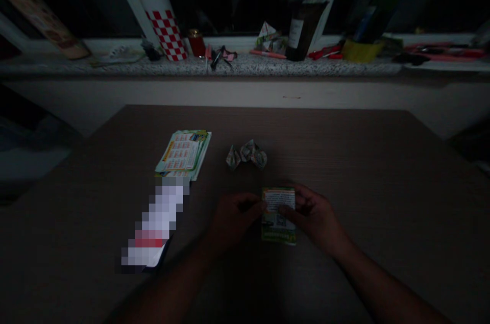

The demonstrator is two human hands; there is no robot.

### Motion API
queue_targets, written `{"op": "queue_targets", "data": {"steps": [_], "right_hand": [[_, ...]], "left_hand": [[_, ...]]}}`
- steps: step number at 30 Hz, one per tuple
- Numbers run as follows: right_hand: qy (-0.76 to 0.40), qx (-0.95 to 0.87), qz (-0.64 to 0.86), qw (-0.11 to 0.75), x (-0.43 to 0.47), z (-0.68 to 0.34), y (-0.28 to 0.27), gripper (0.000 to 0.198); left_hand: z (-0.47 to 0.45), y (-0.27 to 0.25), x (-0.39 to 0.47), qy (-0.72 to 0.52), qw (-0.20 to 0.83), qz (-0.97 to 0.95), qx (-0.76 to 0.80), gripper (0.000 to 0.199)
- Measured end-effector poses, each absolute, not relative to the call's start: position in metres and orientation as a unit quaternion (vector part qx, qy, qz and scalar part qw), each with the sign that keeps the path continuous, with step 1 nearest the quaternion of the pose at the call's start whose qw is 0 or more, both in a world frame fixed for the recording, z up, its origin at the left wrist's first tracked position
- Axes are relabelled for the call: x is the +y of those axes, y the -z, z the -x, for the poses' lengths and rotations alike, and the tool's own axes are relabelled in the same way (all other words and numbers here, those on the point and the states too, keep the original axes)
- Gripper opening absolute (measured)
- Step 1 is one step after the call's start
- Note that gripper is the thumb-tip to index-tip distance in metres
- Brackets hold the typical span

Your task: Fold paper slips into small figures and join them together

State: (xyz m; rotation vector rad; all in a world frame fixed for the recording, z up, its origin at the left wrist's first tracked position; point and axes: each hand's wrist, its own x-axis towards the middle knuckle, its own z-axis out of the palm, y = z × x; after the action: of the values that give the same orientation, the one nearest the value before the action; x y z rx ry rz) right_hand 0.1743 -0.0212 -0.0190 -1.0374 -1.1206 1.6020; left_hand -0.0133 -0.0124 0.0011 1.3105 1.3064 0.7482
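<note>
Between my two hands is a folded printed leaflet [278, 222], green at its lower edge, with dark text and a small square code. My left hand [239, 214] pinches its left edge between thumb and fingers. On the opposite side, my right hand [316, 217] grips it, thumb on the front and fingers behind. Just beyond my hands, several small folded paper pieces [249, 151] lie on the table. To the left rests a stack of printed leaflets [182, 153] in green, white and yellow.
A phone [155, 227] with a blurred-out screen lies on the brown table [344, 150] at the left. Along the granite windowsill [245, 66] stand a red-and-white checked bottle [168, 33], a small red jar [196, 43], a dark labelled container [302, 33] and pens. The room is dim.
</note>
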Motion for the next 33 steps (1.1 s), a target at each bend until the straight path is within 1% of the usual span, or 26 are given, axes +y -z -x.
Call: {"op": "queue_targets", "data": {"steps": [14, 25, 33], "right_hand": [[-0.639, -0.458, 0.421, 0.452, -0.0217, -0.1730, 0.0186, 0.031], [-0.639, -0.461, 0.423, 0.448, -0.0219, -0.1727, 0.0170, 0.028], [-0.638, -0.460, 0.426, 0.447, -0.0220, -0.1724, 0.0151, 0.029]], "left_hand": [[0.0133, -0.0037, -0.0123, -0.319, 0.547, -0.552, 0.542, 0.023], [0.0128, 0.0007, -0.0128, -0.327, 0.559, -0.539, 0.539, 0.022], [0.0123, -0.0044, -0.0125, -0.320, 0.540, -0.553, 0.548, 0.022]]}}
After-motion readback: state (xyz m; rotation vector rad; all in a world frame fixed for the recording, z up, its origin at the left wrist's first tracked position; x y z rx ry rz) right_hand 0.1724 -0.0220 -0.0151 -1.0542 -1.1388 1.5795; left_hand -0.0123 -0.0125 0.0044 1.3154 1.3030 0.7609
